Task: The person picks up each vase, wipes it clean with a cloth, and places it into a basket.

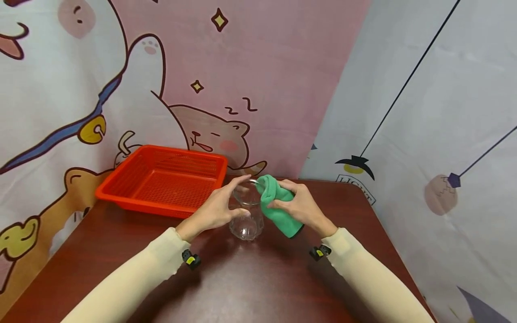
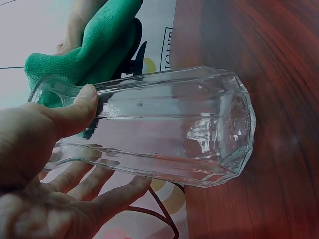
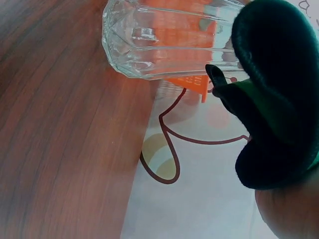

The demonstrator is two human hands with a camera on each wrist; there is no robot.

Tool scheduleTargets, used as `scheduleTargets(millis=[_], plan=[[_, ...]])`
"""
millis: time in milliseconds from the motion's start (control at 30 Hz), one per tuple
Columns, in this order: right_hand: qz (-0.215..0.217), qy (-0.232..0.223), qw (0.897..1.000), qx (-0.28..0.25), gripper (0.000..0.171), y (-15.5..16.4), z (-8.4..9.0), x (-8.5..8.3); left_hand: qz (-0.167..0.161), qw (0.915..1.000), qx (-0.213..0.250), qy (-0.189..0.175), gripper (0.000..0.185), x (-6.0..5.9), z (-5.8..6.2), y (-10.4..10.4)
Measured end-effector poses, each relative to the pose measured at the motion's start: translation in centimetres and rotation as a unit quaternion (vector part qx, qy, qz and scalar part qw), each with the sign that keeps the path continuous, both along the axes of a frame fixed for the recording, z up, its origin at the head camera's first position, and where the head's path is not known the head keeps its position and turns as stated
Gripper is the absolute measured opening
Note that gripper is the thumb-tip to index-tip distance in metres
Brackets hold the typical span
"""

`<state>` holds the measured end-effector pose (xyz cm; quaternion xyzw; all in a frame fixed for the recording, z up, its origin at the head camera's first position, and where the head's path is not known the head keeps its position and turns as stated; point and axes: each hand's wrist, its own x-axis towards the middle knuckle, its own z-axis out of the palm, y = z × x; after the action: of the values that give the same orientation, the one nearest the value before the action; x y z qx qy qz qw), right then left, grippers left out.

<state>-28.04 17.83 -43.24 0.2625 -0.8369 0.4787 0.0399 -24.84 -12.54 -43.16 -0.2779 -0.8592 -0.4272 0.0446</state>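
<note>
Left hand [image 1: 216, 208] grips the clear glass [image 1: 246, 211] near its rim, thumb on top and fingers beneath, holding it upright just over the worktop [image 1: 250, 282]. A red basket [image 1: 161, 179] sits beyond and to the left of that hand. Right hand [image 1: 300, 206] is clamped on a green cloth [image 1: 276, 204], whose folded end touches the glass's rim. Judged step: wiping the glass, cloth at the mouth. Next move likely calls for a firm left-hand hold while the cloth is worked inside or round the rim.
</note>
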Motion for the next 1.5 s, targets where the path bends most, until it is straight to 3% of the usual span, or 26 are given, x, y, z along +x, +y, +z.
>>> scheduleTargets(millis=[500,733,867,1100,1367,1500], plan=[[-0.014,-0.002,0.998,0.059,0.061,3.0,-2.4,1.6,0.0,1.0,0.003,0.004,0.107,-0.2,-0.4,0.1],[-0.063,0.014,0.989,0.131,0.065,5.2,-3.9,3.0,-0.002,1.0,0.004,-0.004,0.107,-0.2,-0.2,0.2],[-0.109,0.022,0.979,0.173,0.071,6.5,-4.4,3.7,0.003,0.9999,0.005,-0.014,0.107,-0.1,-0.2,0.2],[-0.178,-0.001,0.957,0.23,0.076,9.6,-5.1,5.1,0.004,0.9997,0.009,-0.02,0.106,-0.2,-0.3,0.3],[-0.259,-0.071,0.919,0.29,0.09,12.5,-5.1,6.3,0.005,0.9998,0.01,-0.019,0.107,-0.2,-0.2,0.2],[-0.288,-0.083,0.901,0.313,0.089,13.2,-5.3,7.0,0.005,0.9999,0.005,-0.012,0.107,-0.2,-0.2,0.3]])
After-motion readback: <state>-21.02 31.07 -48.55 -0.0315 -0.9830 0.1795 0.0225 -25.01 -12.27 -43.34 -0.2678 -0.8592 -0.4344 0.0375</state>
